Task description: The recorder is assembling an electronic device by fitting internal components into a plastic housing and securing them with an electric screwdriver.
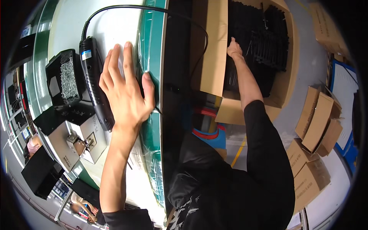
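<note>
At the far left, where the view bends into its dark rim, another person [33, 143] shows only as a small patch, and a second person [82, 207] lower down is too small to make out well. Next come a black tray [53, 66] of silver screws [69, 80] and, below it, white boxes [63, 151] with metal pieces [76, 145] whose kind is hard to tell. A black hand tool [90, 73] lies on the table [111, 25], its cord [126, 6] arching rightward past the green edge [152, 34]. Just beside the tool, the left hand [124, 88] is spread palm down, its grip holding nothing that shows; something dark by the thumb is mostly covered, its shape unclear. Farther right, a blue and red thing [216, 142] is half hidden by the person's black clothing [237, 191]. A large carton [214, 50], cut off by the upper edge, holds black parts [270, 50], hard to separate by eye. The right hand [235, 48] reaches in at their left side; its fingertips are lost against the black, so whether its grip has hold of anything cannot be told. At the far right stand more cartons [310, 180], an upper one cut by the rim
</note>
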A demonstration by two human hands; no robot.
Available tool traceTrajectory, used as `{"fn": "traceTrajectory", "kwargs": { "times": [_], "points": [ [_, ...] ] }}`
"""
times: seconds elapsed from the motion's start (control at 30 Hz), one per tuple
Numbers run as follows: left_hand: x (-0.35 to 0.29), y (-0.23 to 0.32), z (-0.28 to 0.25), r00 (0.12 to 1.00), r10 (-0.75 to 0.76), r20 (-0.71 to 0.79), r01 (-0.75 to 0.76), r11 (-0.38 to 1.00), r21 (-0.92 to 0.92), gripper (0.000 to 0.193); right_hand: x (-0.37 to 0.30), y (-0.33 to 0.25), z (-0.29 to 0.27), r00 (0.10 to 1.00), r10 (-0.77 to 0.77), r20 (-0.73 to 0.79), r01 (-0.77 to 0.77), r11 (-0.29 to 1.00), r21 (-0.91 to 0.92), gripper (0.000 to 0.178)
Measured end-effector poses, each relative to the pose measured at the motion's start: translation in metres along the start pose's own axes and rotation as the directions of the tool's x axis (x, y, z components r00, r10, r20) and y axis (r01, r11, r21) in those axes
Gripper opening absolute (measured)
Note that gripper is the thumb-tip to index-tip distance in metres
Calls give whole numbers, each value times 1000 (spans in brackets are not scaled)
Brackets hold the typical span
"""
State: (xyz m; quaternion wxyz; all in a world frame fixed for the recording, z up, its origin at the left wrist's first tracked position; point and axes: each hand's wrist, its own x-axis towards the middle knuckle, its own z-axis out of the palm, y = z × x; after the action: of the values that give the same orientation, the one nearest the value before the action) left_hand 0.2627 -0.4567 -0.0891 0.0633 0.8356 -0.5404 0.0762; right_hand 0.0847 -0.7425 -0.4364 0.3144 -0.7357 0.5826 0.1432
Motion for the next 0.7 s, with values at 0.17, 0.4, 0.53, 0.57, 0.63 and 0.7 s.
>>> {"fn": "traceTrajectory", "kwargs": {
  "times": [0.17,0.4,0.53,0.57,0.63,0.7],
  "points": [
    [0,-1,-2,999,-22,25,21,1000,14,66,4,-8,4,998,63,-30,-61,996,70,68],
    [4,0,-1,1000,-10,-5,10,1000,11,65,-7,15,19,995,-56,-79,56,998,2,48],
    [2,0,-1,1000,-4,-12,4,1000,8,65,-28,21,14,967,9,-254,45,978,205,53],
    [1,-1,-2,1000,-9,-19,9,1000,-1,64,-34,18,11,963,46,-266,36,954,298,55],
    [1,-1,-2,1000,-10,-24,10,1000,10,64,-25,18,13,982,-8,-188,51,973,225,70],
    [1,2,0,1000,-4,-27,5,1000,3,64,-22,24,9,992,83,-92,-64,980,187,82]
  ]
}}
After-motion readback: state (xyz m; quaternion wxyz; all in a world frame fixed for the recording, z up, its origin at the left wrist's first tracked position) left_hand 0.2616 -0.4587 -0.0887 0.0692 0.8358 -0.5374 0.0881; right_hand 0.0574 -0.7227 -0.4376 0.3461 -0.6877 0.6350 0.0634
